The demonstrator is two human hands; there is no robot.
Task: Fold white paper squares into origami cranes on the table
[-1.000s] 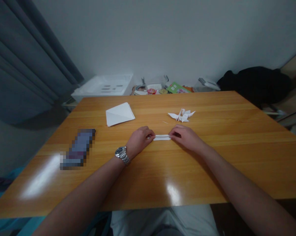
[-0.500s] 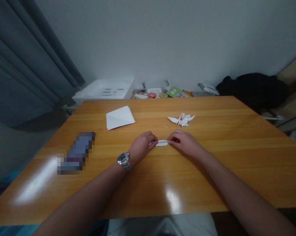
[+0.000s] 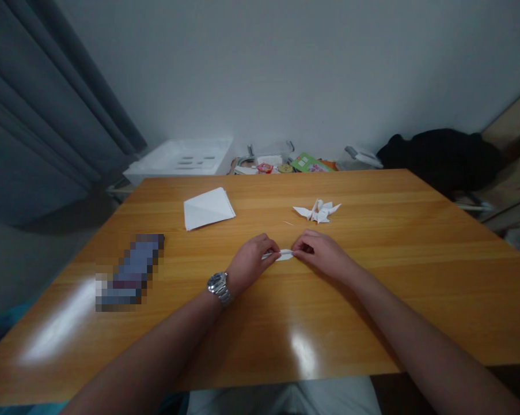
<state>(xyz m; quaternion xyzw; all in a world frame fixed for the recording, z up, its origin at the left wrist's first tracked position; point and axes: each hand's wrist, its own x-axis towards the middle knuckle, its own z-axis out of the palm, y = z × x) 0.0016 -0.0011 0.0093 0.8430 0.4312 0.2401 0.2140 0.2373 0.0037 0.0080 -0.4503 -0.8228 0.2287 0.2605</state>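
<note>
A narrow folded piece of white paper [image 3: 285,255] lies crosswise just above the table, pinched at both ends. My left hand [image 3: 253,256], with a metal watch on its wrist, is closed on the left end. The right end sits between the thumb and fingers of my right hand [image 3: 320,251]. Parts of the paper are hidden under my fingers. Just beyond my right hand stand white folded paper cranes [image 3: 318,212], close together; I cannot tell exactly how many. A thin white sliver [image 3: 288,223] lies to their left.
A stack of white paper sheets [image 3: 208,208] lies at the back left of the wooden table [image 3: 242,323]. Nearer on the left is a phone-like object [image 3: 134,268], blurred out. Past the far edge are a white plastic tray [image 3: 182,155], a green packet [image 3: 309,163] and a black cloth [image 3: 441,158].
My hands have come slightly closer together on the folded paper, so less of it shows between them. The whole view has shifted a little.
</note>
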